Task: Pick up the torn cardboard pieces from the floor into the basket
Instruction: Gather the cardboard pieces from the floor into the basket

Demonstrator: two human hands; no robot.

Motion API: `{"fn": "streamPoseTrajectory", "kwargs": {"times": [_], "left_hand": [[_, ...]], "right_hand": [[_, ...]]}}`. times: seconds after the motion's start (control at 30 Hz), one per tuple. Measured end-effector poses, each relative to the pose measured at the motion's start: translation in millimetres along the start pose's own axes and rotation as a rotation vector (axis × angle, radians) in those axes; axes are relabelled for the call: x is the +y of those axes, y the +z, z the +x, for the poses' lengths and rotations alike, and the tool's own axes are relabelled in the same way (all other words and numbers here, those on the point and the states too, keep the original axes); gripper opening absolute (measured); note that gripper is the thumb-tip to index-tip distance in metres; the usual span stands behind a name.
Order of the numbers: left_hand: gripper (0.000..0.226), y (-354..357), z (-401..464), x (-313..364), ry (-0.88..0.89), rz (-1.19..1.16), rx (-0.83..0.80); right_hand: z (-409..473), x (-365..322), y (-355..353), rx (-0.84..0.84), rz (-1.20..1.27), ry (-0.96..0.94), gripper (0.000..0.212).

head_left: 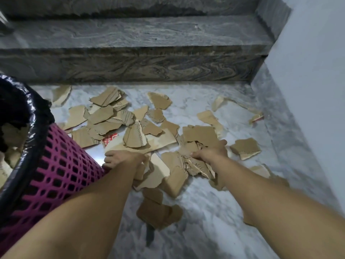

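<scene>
Several torn brown cardboard pieces [134, 135] lie scattered over the pale marble floor [205, 212]. A pink lattice basket [61, 165] lined with a black bag stands at the left, with some cardboard inside it. My left hand [123, 158] is down on the pile beside the basket, its fingers curled over the edge of a large pale cardboard piece [158, 171]. My right hand [211, 151] grips a bunch of ragged cardboard pieces [194, 165] near the middle of the pile.
A dark marble stair step [130, 66] rises just behind the scattered pieces. A white wall [308, 90] closes the right side. More loose pieces lie near the wall [244, 147] and close to me [158, 214].
</scene>
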State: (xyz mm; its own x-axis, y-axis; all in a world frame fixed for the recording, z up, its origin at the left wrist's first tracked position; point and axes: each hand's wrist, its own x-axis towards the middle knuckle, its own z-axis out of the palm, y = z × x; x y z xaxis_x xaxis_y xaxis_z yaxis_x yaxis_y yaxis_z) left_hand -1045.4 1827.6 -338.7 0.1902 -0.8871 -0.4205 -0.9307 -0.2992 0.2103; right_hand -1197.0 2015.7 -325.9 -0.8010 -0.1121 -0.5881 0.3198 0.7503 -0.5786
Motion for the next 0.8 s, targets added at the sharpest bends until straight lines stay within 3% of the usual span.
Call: {"fn": "streamPoseTrajectory", "kwargs": {"times": [0.07, 0.13, 0.3, 0.4, 0.53, 0.6, 0.67, 0.8], "left_hand": [[0.109, -5, -16, 6, 0.039, 0.11, -0.066], [0.11, -5, -21, -2, 0.13, 0.115, -0.151], [0.092, 1, -35, -11, 0.23, -0.102, -0.357], [0.1, 6, -50, -11, 0.222, -0.132, -0.49], [0.089, 7, -78, -25, 0.276, -0.19, -0.507], [0.087, 6, -83, -35, 0.267, -0.202, -0.541], [0.08, 2, -87, -45, 0.266, -0.238, -0.568], [0.06, -12, -98, -58, 0.315, -0.356, -0.641]], "right_hand": [[0, 0, 6, -0.001, 0.06, -0.003, 0.098], [0, 4, 9, -0.035, 0.093, -0.001, 0.086], [-10, 13, 4, -0.086, 0.081, -0.038, 0.063], [-18, 18, 3, -0.107, 0.117, -0.073, 0.055], [-36, 37, 9, -0.197, 0.137, -0.038, 0.042], [-45, 50, 9, -0.196, 0.161, -0.028, 0.046], [-59, 56, 5, -0.171, 0.174, -0.038, 0.053], [-79, 50, -19, -0.059, 0.165, -0.163, 0.04]]}}
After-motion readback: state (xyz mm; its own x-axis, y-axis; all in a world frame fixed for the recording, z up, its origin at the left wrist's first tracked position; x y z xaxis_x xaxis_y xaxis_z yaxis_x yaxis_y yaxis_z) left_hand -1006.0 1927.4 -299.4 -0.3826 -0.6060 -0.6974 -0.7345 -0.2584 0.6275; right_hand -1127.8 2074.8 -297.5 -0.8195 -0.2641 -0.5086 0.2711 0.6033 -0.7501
